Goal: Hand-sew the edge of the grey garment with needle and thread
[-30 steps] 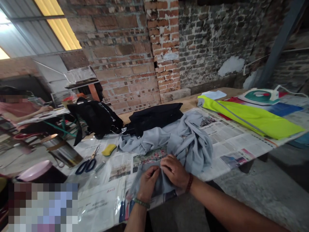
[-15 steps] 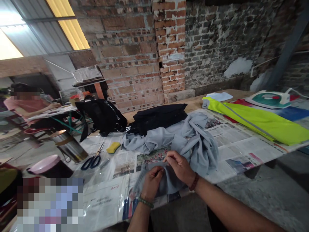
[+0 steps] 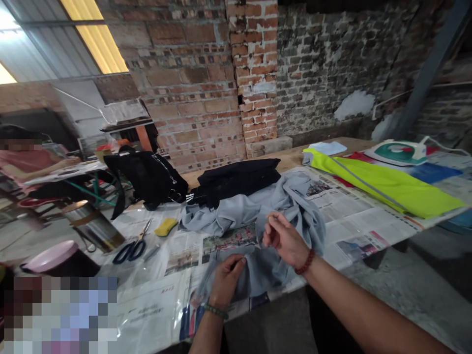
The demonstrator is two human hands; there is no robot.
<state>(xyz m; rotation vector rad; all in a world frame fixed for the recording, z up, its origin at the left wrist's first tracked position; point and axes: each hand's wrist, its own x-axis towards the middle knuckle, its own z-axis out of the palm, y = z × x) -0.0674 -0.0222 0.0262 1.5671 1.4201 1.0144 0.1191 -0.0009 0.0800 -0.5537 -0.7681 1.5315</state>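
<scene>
Grey fabric lies bunched across the newspaper, with its near part hanging at the table's front edge. My left hand, a green bead bracelet at its wrist, pinches the fabric's near part between thumb and fingers. Raised above the cloth, my right hand has its fingertips pressed together. Whatever is between them is too small to make out. A red bead bracelet circles that wrist. Behind the grey fabric sits a folded black cloth.
Left of the fabric are a yellow sponge, scissors, a steel flask and a pink-lidded container. A black bag stands behind. To the right lie a neon-yellow garment and an iron. Another person sits far left.
My right hand has risen and moved away from my left hand, its fingertips still together. My left hand stays on the grey fabric. The view has shifted slightly to the right.
</scene>
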